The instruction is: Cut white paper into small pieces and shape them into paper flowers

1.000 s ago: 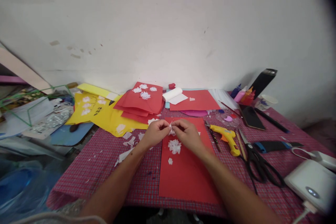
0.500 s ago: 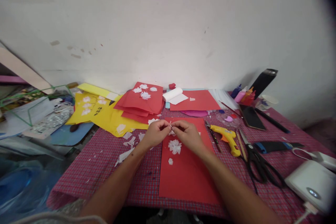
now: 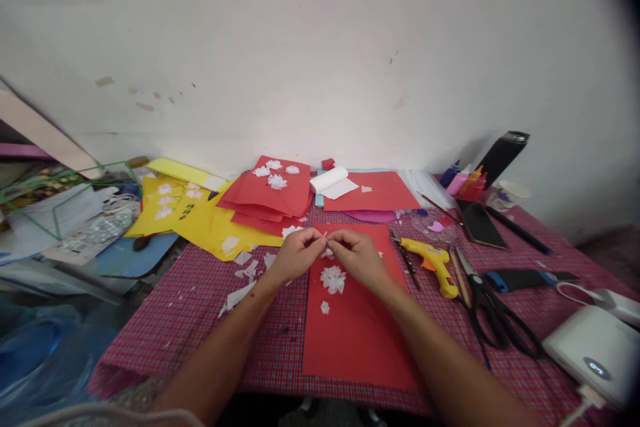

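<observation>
My left hand (image 3: 301,253) and my right hand (image 3: 356,255) meet fingertip to fingertip above the far part of a red paper sheet (image 3: 360,340). Both are closed in a pinch on a small piece of white paper (image 3: 325,236), mostly hidden by the fingers. Just below them on the sheet lies a ruffled white paper flower (image 3: 333,279). A smaller white scrap (image 3: 325,307) rests nearer to me. More white paper sits partly hidden under the fingers. Torn white paper pieces (image 3: 239,296) are scattered on the checked cloth left of the sheet.
At right lie a yellow glue gun (image 3: 434,264), black scissors (image 3: 493,313), a knife (image 3: 525,279), a phone (image 3: 481,223) and a white power bank (image 3: 590,350). Behind are a white paper roll (image 3: 329,179), a red card with white flowers (image 3: 277,173) and a black flask (image 3: 505,155).
My fingertips have shifted very slightly around the small white paper piece, and less of it shows between them. Everything else on the table stays where it was.
</observation>
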### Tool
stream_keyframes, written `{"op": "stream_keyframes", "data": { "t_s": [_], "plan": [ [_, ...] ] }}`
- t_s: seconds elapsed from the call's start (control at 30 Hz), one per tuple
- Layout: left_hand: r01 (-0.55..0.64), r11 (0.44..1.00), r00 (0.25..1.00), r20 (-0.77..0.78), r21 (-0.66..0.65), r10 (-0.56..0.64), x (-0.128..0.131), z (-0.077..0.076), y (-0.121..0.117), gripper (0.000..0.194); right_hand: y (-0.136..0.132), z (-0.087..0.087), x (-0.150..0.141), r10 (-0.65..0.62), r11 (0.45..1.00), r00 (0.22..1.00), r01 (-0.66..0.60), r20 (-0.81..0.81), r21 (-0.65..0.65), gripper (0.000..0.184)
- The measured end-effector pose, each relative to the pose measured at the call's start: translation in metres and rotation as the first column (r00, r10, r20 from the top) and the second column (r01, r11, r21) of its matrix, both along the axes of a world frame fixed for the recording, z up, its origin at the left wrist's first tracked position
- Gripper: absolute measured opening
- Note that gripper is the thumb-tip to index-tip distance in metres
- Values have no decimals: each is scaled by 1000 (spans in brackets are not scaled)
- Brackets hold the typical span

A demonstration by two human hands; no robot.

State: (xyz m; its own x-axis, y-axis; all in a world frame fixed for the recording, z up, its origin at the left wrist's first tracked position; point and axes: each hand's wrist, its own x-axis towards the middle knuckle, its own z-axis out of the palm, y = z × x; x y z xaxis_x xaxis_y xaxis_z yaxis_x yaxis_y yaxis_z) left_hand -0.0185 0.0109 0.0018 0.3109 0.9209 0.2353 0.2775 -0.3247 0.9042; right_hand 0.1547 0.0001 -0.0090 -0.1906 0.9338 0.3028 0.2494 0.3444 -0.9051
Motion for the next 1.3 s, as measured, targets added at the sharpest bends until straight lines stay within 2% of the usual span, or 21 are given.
{"op": "stream_keyframes", "data": {
  "t_s": [0.23, 0.6, 1.1, 1.3],
  "plan": [
    [6, 1000, 1000, -6, 2, -6, -1, 0, 0, 26, -1, 3, 0, 16, 998, 1000, -17, -24, -60, 16],
    [29, 999, 999, -28, 28, -28, 0, 1, -1, 21, 4, 6, 5, 58, 978, 985, -88, -162, -189, 20],
    [19, 993, 993, -114, 114, -6, -1, -3, -1, 19, 3, 8, 6, 56, 969, 984, -95, -172, -229, 24],
    [23, 992, 992, -125, 127, -7, -1, -3, -2, 18, 3, 9, 6, 48, 950, 979, -106, -197, -293, 25]
  ]
}}
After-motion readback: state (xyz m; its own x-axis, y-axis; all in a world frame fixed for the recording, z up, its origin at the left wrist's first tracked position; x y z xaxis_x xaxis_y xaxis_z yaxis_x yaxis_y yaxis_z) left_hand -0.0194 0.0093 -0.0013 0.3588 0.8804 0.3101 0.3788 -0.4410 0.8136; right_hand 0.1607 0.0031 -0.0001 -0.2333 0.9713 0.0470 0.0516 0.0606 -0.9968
